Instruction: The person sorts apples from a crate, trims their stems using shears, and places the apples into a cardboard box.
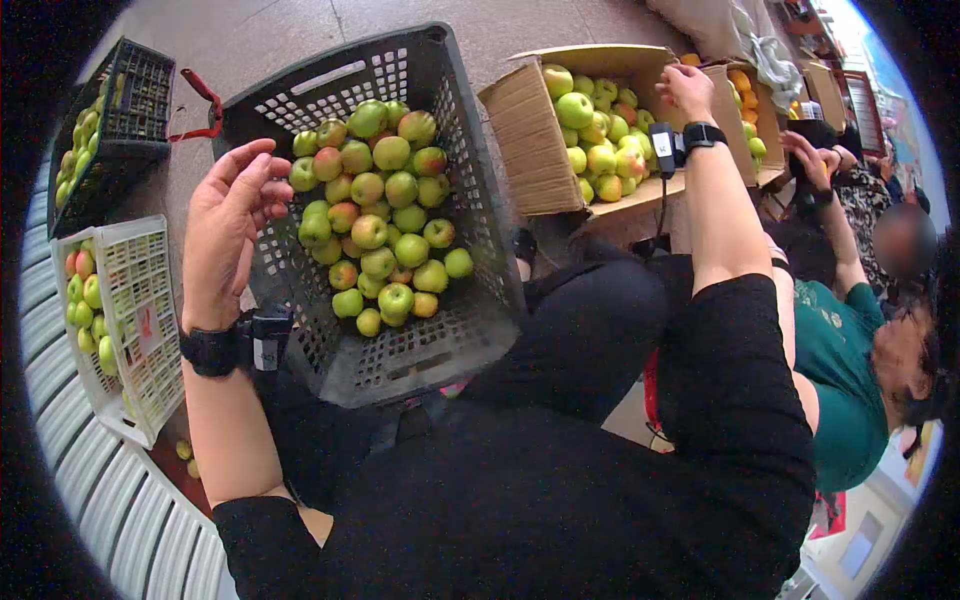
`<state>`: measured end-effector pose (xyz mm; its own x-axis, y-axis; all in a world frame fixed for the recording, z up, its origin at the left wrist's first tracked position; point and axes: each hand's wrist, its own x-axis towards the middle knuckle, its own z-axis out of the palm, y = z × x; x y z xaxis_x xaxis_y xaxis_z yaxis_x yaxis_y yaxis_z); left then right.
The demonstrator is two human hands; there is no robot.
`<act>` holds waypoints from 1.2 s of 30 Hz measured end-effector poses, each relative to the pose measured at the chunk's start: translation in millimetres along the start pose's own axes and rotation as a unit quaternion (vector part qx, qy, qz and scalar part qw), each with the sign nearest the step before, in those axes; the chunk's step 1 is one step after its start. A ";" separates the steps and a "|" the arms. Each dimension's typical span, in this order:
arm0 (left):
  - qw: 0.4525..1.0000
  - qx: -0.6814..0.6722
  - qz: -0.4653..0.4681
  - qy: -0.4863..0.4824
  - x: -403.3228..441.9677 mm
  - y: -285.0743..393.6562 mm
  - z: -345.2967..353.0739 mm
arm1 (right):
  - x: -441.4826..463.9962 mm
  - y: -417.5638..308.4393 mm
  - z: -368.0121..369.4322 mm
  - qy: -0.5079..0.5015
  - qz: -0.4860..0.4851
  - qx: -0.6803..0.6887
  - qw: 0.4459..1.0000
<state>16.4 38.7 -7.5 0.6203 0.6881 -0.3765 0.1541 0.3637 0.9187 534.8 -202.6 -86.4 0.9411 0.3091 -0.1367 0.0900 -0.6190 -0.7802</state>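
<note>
A black plastic crate (400, 362) stands tilted in front of me with many green and red-blushed apples (385, 210) in it. Over the crate's left rim is my left hand (228, 215), its fingers loosely bent and apart, with nothing in them. To the right, a cardboard box (530, 135) with open flaps holds more apples (605, 130). My right hand (688, 90) is at the far right edge of this box, fingers curled together; no apple shows in it. Both wrists wear black straps with small devices.
On the left are a dark crate (140, 125) and a white crate (150, 325) of apples. Red-handled pruning shears (205, 105) hang at the black crate's corner. A box with oranges (740, 85) and a person in a green shirt (835, 375) are on the right.
</note>
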 end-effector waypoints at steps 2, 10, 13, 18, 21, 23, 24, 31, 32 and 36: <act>1.000 -0.002 -0.004 0.012 2.3 -0.4 -1.4 | 2.3 -5.8 6.8 0.004 -0.013 -0.037 0.999; 0.997 0.024 -0.052 0.043 2.1 -8.0 -27.6 | 89.8 70.0 -23.2 0.057 0.024 -0.222 0.973; 0.995 0.032 -0.074 0.059 8.4 -11.7 -28.4 | 82.4 74.2 -13.2 0.024 0.121 -0.189 0.974; 0.984 0.067 -0.135 0.098 23.2 -20.3 -28.8 | 103.2 134.7 20.4 -0.005 0.150 -0.299 0.942; 0.981 0.058 -0.150 0.113 31.3 -28.6 -31.5 | 136.4 195.1 37.0 -0.069 0.185 -0.381 0.903; 0.976 0.065 -0.163 0.128 36.0 -30.5 -29.4 | 138.9 207.2 44.4 -0.119 0.199 -0.406 0.884; 0.975 0.069 -0.169 0.127 37.8 -30.6 -29.4 | 140.4 212.9 48.8 -0.143 0.205 -0.417 0.874; 0.965 0.087 -0.206 0.138 50.5 -38.7 -28.3 | 185.9 301.9 83.4 -0.191 -0.079 -0.493 0.845; 0.965 0.089 -0.206 0.139 51.5 -39.7 -27.3 | 183.4 299.9 76.9 -0.202 0.053 -0.393 0.896; 0.967 0.085 -0.201 0.130 53.8 -39.8 -23.6 | 141.0 209.9 67.4 -0.134 0.184 -0.457 0.860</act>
<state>25.5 76.1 -67.1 0.2726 0.6557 -0.7041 0.4799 0.5416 0.6902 664.4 -240.3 -310.6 0.8631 0.0493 -0.5025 0.1346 -0.9817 0.1348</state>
